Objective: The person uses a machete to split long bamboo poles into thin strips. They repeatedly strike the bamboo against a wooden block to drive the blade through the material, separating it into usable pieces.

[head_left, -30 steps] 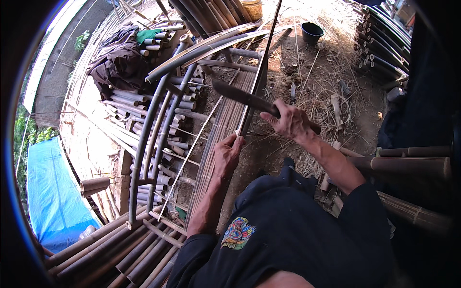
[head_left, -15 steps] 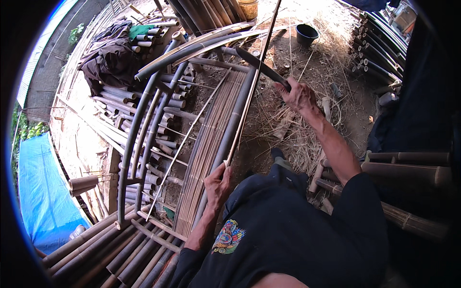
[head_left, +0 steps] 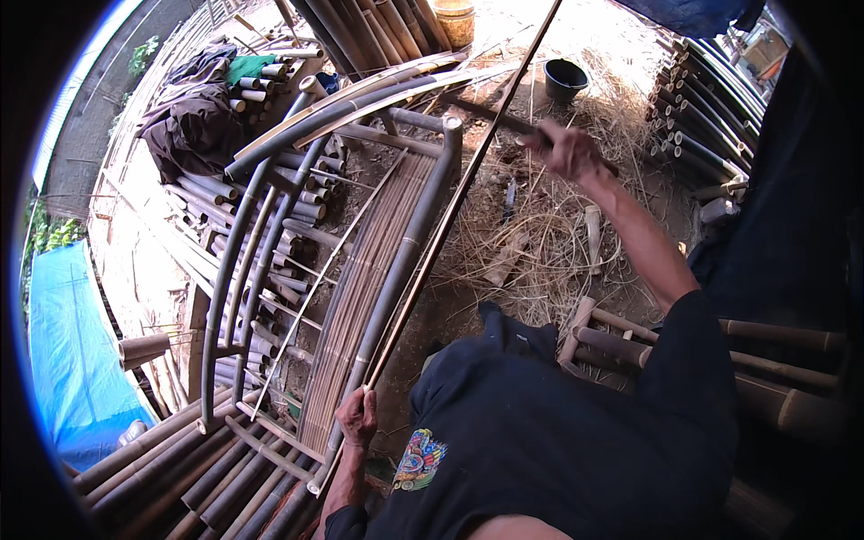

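A long thin bamboo strip [head_left: 467,180], dark on one face and pale along its edge, slants up and away past the top of the view. My left hand [head_left: 357,417] is closed around its near end, beside the front rail of a bamboo bench [head_left: 407,257]. In my right hand [head_left: 571,151], slightly blurred, is the handle of a machete [head_left: 497,115]. Its dark blade points left and crosses the strip's far part; whether it touches the strip I cannot tell. The bench has a slatted seat [head_left: 364,279] and a curved backrest frame on its left side.
Stacked bamboo poles [head_left: 702,108] stand at the far right, and more poles [head_left: 234,486] lie at the near left. Straw-like shavings [head_left: 531,279] cover the ground. Beyond are a black bucket [head_left: 565,79] and a yellow bucket [head_left: 455,22]. A blue tarp [head_left: 76,342] hangs at left.
My left hand has moved nearer and slightly left along the bench, still gripping the strip. The right hand with the machete has shifted slightly up and right. The whole view has tilted slightly.
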{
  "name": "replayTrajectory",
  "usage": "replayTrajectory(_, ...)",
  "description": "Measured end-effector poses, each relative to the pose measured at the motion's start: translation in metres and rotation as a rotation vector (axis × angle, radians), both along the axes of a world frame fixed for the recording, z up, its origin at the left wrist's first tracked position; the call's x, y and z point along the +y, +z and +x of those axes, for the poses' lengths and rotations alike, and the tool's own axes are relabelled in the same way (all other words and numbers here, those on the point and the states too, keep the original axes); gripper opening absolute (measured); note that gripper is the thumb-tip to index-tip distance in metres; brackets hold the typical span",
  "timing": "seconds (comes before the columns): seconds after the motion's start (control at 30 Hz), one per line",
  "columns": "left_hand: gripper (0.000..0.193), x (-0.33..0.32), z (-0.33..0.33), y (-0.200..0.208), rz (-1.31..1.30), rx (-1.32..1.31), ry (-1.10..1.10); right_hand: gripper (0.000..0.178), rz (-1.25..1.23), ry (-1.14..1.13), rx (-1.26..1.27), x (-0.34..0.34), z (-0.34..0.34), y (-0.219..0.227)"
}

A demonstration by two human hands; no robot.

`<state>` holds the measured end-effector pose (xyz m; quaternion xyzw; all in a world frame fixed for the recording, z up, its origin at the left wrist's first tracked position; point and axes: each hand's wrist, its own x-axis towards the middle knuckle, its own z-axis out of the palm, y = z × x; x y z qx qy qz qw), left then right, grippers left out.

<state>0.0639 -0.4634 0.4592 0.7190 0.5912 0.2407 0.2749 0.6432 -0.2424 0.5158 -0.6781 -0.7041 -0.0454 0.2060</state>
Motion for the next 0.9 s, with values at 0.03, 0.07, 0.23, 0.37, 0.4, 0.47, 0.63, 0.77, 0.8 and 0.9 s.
replayTrajectory(0.03,0.012,-0.004,0.000,-0.002,0.018,0.021,0.001,0.068,-0.050,-0.240,0.050,0.014,0.041,0.003)
replayTrajectory(0.07,0.012,-0.014,-0.011,-0.011,0.009,0.028,-0.004,0.071,-0.091,-0.393,0.186,0.019,0.082,0.012)
replayTrajectory(0.23,0.019,-0.015,0.011,-0.018,-0.387,-0.186,0.107,0.089,-0.244,-0.745,0.331,0.021,0.149,0.056)
replayTrajectory(0.37,0.050,0.079,0.147,0.047,-0.524,-0.563,0.010,0.068,-0.131,-0.237,0.468,-0.031,0.002,0.032)
replayTrajectory(0.4,0.051,0.104,0.172,0.066,-0.628,-0.672,-0.037,0.067,-0.089,-0.096,0.390,-0.046,-0.027,0.012)
replayTrajectory(0.47,0.054,0.132,0.202,0.095,-0.723,-0.786,-0.074,0.062,-0.161,0.077,0.389,-0.075,-0.096,0.013)
replayTrajectory(0.63,0.070,0.164,0.222,0.116,-0.792,-0.641,-0.176,0.061,-0.051,0.209,0.443,-0.109,-0.165,0.008)
replayTrajectory(0.77,0.076,0.140,0.222,0.125,-0.656,-0.768,-0.160,0.057,-0.165,0.090,0.394,-0.090,-0.150,0.010)
replayTrajectory(0.8,0.077,0.134,0.218,0.126,-0.656,-0.795,-0.164,0.058,-0.143,0.061,0.354,-0.083,-0.143,0.012)
replayTrajectory(0.9,0.079,0.113,0.200,0.122,-0.704,-0.810,-0.176,0.069,-0.174,-0.058,0.348,-0.055,-0.104,0.018)
